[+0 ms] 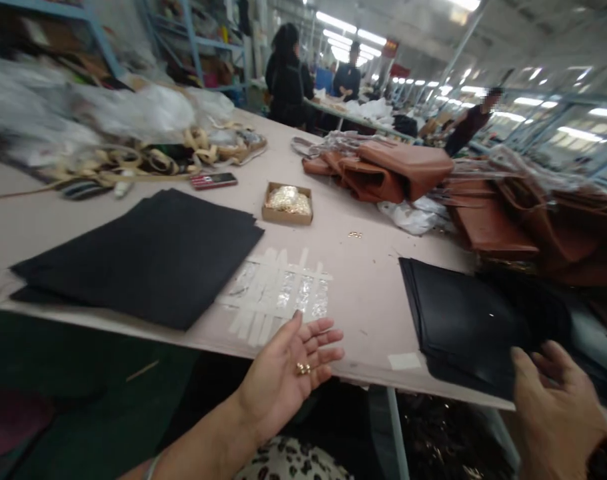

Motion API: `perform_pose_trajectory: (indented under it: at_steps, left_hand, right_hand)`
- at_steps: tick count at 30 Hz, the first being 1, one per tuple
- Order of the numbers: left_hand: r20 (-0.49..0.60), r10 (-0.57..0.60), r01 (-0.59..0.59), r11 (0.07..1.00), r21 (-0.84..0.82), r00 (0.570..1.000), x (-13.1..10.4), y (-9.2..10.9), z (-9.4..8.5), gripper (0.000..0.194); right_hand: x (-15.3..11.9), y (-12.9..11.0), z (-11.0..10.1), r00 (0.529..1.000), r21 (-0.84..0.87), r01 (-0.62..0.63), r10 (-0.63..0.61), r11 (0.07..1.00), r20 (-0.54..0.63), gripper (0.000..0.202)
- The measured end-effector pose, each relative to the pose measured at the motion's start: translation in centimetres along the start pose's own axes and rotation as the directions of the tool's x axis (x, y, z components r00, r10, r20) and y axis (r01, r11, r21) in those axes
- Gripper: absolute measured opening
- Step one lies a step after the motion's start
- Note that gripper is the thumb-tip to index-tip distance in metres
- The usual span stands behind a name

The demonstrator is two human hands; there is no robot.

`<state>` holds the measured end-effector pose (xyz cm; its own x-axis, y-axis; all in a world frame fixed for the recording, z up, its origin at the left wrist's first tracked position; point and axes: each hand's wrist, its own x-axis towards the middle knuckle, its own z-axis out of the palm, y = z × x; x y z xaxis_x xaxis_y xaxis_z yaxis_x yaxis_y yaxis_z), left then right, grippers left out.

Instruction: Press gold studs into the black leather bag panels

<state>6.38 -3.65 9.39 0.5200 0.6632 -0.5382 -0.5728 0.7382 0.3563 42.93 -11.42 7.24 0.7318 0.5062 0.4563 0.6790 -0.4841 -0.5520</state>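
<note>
Held left hand open, cupping gold-coloured studs, likely against rolling; right hand open by black sheets near tabletop's front edge.

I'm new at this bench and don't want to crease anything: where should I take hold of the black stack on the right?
Probably the black stack is best pinched above and below its left edge, coming from the left: it lies flat, and its layers look slightly staggered there. The far side looks harder, with brown pieces crowding it.
</note>
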Motion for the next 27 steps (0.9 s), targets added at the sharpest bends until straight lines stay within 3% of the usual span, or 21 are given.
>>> perform_pose_trajectory:
  at_steps: [2, 3, 4, 6, 8, 10, 14, 17, 22, 27]
  left_hand:
    - [0.009, 0.058, -0.058, 0.998, -0.02, 0.998, 0.3, 0.0, -0.6, 0.048]
    - [0.02, 0.092, -0.091, 0.996, -0.021, 0.996, 0.5, 0.0, -0.9, 0.048]
    - [0.037, 0.127, -0.126, 0.992, -0.019, 0.991, 0.5, -0.1, -1.2, 0.048]
    - [0.08, 0.183, -0.182, 0.983, -0.015, 0.98, 0.5, -0.2, -1.8, 0.047]
    - [0.105, 0.221, -0.222, 0.975, -0.005, 0.97, 0.3, -0.2, -2.1, 0.049]
    - [0.093, 0.257, -0.261, 0.965, 0.039, 0.962, 0.0, -0.1, -2.5, 0.053]
    - [0.039, 0.386, -0.386, 0.9, 0.202, 0.922, -0.8, 0.2, -3.5, 0.057]
    - [0.059, 0.452, -0.45, 0.849, 0.278, 0.89, -1.1, 0.3, -4.5, 0.053]
    - [0.067, 0.425, -0.428, 0.872, 0.236, 0.903, -1.4, 0.7, -5.4, 0.053]
    - [0.052, 0.464, -0.46, 0.847, 0.269, 0.885, -1.6, 1.0, -5.9, 0.055]
  right_hand:
    - [-3.3, -4.2, 0.3, 0.972, 0.205, 0.044, -0.09, 0.978, 0.218, 0.045]
    - [-5.2, -6.5, 0.6, 0.923, 0.3, 0.115, -0.214, 0.947, 0.319, 0.038]
    - [-7.1, -8.8, 0.9, 0.843, 0.394, 0.215, -0.374, 0.894, 0.388, 0.03]
    - [-10.6, -13.1, 1.8, 0.643, 0.584, 0.349, -0.641, 0.733, 0.42, 0.018]
    - [-13.3, -16.3, 2.7, 0.47, 0.721, 0.338, -0.772, 0.605, 0.427, 0.018]
    - [-15.3, -18.4, 3.6, 0.381, 0.783, 0.292, -0.818, 0.549, 0.431, 0.023]
    - [-17.1, -19.9, 5.2, 0.336, 0.768, 0.302, -0.817, 0.564, 0.468, 0.026]
    - [-17.6, -20.2, 6.0, 0.322, 0.749, 0.33, -0.815, 0.574, 0.482, 0.025]
    - [-17.8, -20.6, 6.5, 0.299, 0.748, 0.417, -0.855, 0.516, 0.424, 0.031]
    - [-17.1, -21.4, 6.8, 0.173, 0.781, 0.492, -0.923, 0.384, 0.345, 0.028]
